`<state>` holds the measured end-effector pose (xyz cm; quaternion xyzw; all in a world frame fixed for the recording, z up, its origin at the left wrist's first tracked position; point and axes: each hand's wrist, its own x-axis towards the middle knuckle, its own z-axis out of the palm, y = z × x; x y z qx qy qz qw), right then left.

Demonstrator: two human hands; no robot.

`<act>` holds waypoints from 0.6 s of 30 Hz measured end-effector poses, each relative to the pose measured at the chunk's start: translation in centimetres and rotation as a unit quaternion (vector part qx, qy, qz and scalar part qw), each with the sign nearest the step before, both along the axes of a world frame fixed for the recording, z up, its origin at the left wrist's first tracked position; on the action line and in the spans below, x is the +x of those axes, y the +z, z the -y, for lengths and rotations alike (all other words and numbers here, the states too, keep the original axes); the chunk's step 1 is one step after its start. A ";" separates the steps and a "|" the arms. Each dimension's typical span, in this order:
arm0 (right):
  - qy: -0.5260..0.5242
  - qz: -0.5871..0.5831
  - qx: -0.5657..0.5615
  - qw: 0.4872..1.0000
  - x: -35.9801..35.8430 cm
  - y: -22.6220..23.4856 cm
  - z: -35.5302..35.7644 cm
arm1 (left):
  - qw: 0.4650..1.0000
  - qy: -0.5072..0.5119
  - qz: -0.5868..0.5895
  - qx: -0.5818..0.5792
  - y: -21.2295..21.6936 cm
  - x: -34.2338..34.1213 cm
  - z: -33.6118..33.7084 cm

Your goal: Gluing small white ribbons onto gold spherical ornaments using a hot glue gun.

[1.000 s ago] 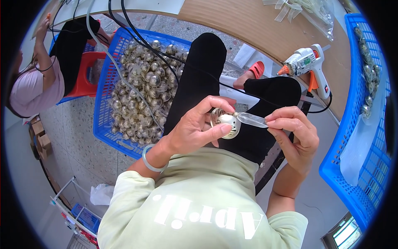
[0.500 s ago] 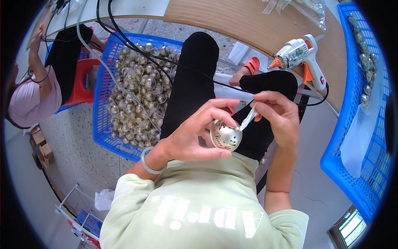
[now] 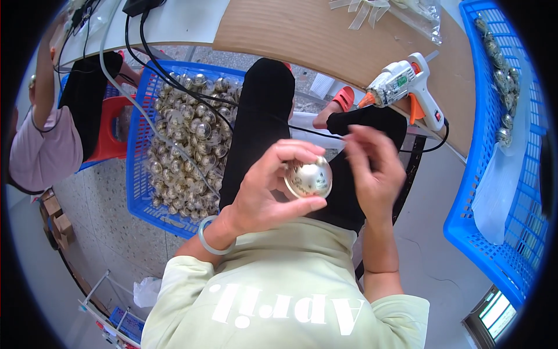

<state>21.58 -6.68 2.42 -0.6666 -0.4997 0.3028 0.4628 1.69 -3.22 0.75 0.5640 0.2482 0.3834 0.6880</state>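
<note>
My left hand (image 3: 264,195) grips a shiny silver ball ornament (image 3: 308,179) over my lap, fingers curled around its left and lower side. Just right of the ball, my right hand (image 3: 375,174) is blurred, its fingers loosely apart and raised, and I see nothing in it. Both hands hover above my black-trousered knees.
A white and orange glue gun (image 3: 407,87) lies on the brown tabletop (image 3: 302,29), its black cord trailing down. A blue basket (image 3: 142,180) on the floor to my left holds several silver balls. Another blue basket (image 3: 482,192) stands at right. A person in pink (image 3: 43,151) sits at far left.
My right hand held a clear strip at the ball; the strip is gone from view now and the hand has drawn away to the right. The ball stays in my left hand.
</note>
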 end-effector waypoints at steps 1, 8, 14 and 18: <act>-0.022 0.131 0.117 0.984 1.2 0.0 -0.1 | 0.999 0.021 -0.002 -0.025 0.0 0.4 -0.4; -0.132 0.492 0.059 0.858 7.2 2.7 -3.2 | 0.995 0.057 0.012 -0.076 0.7 4.9 -2.7; -0.115 0.435 0.055 0.891 8.0 3.0 -4.0 | 0.993 0.102 -0.006 -0.054 1.7 7.0 -3.9; -0.136 0.419 0.068 0.895 8.0 2.8 -4.3 | 0.991 0.115 0.003 -0.069 1.8 7.7 -4.2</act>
